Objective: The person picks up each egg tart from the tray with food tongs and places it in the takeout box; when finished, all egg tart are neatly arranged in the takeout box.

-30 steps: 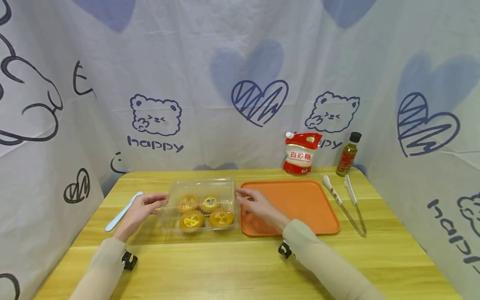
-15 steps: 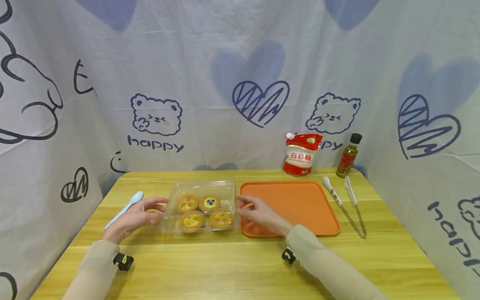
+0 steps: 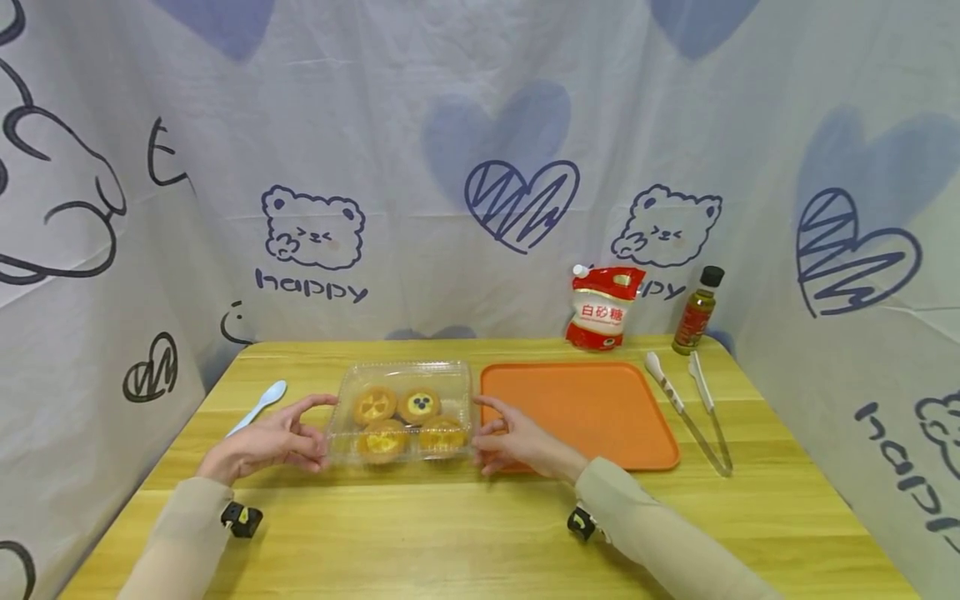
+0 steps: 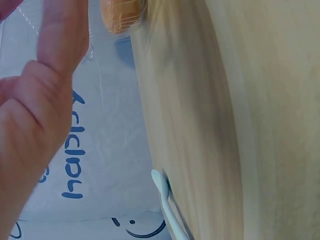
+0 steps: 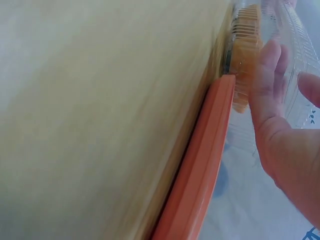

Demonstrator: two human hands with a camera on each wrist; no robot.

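Observation:
A lidded clear plastic food box (image 3: 405,375) lies on the table left of the middle, with several egg tarts (image 3: 417,406) inside. One tart has dark spots on top; others show yellow pieces. My left hand (image 3: 272,442) is at the box's left side, fingers spread along its edge. On the opposite side my right hand (image 3: 528,437) has its fingertips right at the box's wall. In the right wrist view, the right hand's fingers (image 5: 267,85) are fairly straight, the thumb apart from them, beside the tarts' orange sides.
An orange tray (image 3: 577,408) lies right of the box, under my right hand's reach. Tongs (image 3: 705,425) lie beyond it. A sugar bag (image 3: 603,308) and an oil bottle (image 3: 694,317) stand at the back. A pale blue spoon (image 3: 262,402) lies behind my left hand.
Both hands have shifted slightly toward the front along the box's sides, with fingers more spread. The lid's glare has changed and the tarts show more plainly; the box stays about in place.

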